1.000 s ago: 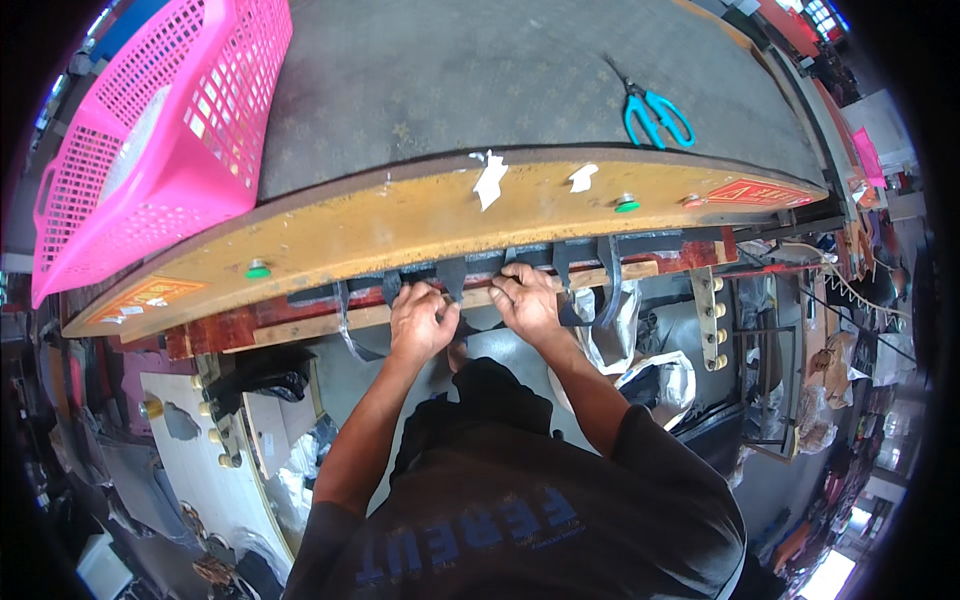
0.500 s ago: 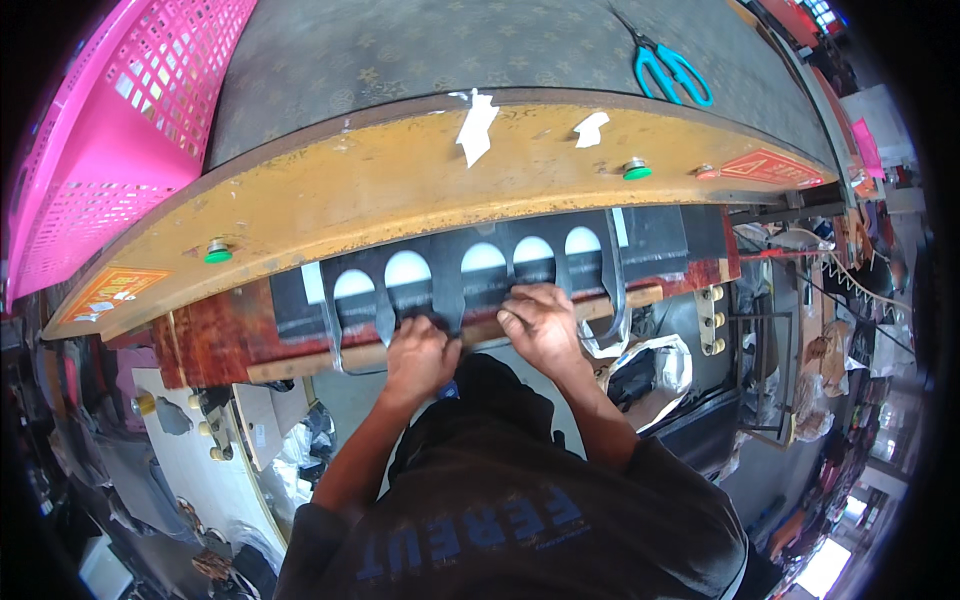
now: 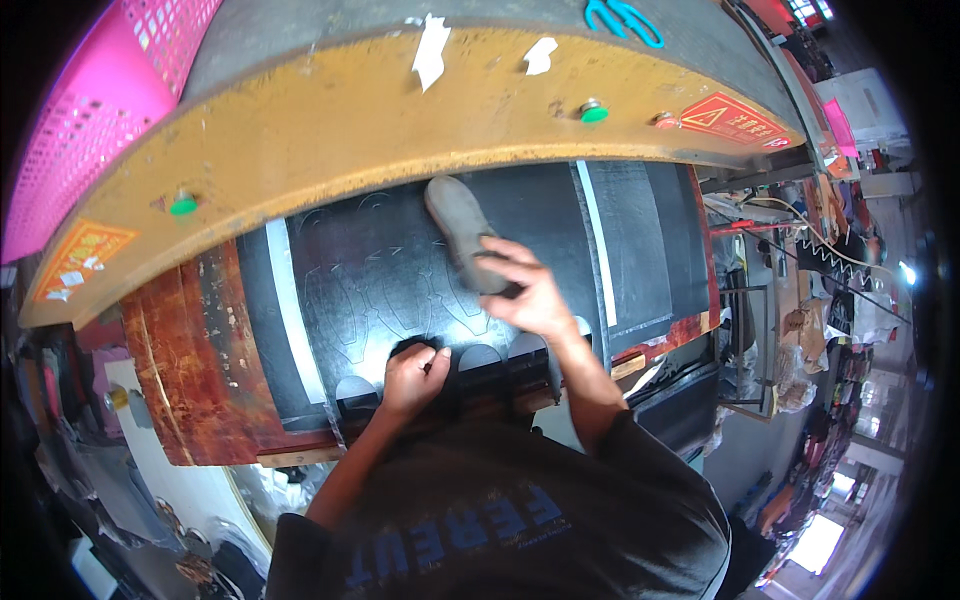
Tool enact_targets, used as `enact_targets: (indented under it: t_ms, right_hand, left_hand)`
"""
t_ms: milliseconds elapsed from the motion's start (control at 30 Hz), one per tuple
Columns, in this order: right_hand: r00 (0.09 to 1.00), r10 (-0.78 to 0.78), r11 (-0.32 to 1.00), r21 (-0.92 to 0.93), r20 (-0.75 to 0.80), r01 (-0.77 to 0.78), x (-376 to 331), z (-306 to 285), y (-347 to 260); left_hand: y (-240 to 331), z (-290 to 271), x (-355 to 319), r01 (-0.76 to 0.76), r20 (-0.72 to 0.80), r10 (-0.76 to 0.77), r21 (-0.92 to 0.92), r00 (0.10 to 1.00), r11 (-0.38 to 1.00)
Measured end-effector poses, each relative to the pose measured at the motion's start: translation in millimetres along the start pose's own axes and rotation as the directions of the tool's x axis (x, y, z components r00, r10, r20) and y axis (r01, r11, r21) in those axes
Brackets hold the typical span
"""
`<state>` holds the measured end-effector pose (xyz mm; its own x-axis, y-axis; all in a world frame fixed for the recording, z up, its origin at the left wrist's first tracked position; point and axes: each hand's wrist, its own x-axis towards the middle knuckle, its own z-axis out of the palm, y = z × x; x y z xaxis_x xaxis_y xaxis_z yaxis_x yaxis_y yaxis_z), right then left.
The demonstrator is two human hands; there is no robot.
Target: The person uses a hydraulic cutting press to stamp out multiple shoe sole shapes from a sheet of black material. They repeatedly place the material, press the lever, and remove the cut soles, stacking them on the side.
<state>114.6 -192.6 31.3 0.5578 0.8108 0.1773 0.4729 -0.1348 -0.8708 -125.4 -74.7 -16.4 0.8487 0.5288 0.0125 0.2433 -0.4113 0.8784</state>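
Observation:
My right hand (image 3: 530,295) grips the near end of a grey-brown shoe-sole-shaped piece (image 3: 457,220), which slants over a black sheet (image 3: 530,205). Its far tip lies close to the yellow beam. Thin curved outlines, some like shoe soles, mark the sheet left of the piece. Several rounded cut-outs run along the sheet's near edge, partly behind my hands. By that edge my left hand (image 3: 412,380) is closed like a fist, thumb on top. Something dark shows just behind it, and what its fingers hold, if anything, is hidden.
A yellow machine beam (image 3: 350,120) with green buttons spans the far side. Beyond it are a pink basket (image 3: 110,130) and teal-handled scissors (image 3: 625,20). White strips (image 3: 295,310) lie on the sheet's sides. A worn reddish board (image 3: 200,370) lies underneath.
The black sheet now shows much more of its surface in front of the beam. The sole-shaped piece has appeared in my right hand, which has opened its reach forward. My left hand is lower.

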Motion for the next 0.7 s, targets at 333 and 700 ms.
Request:
enact_targets:
  t_ms: [333,700]
  right_hand:
    - [0.990,-0.055,0.831,-0.555,-0.129,-0.026,-46.2,-4.5,7.7]
    - [0.919,0.092,0.953,-0.234,-0.383,-0.193,36.1,-40.5,5.5]
  left_hand:
    - [10.4,-1.9,-13.4,0.080,0.086,-0.078,-0.020,0.993,0.997]
    - [7.8,-22.6,51.8,-0.038,0.215,0.016,0.095,0.977,0.995]
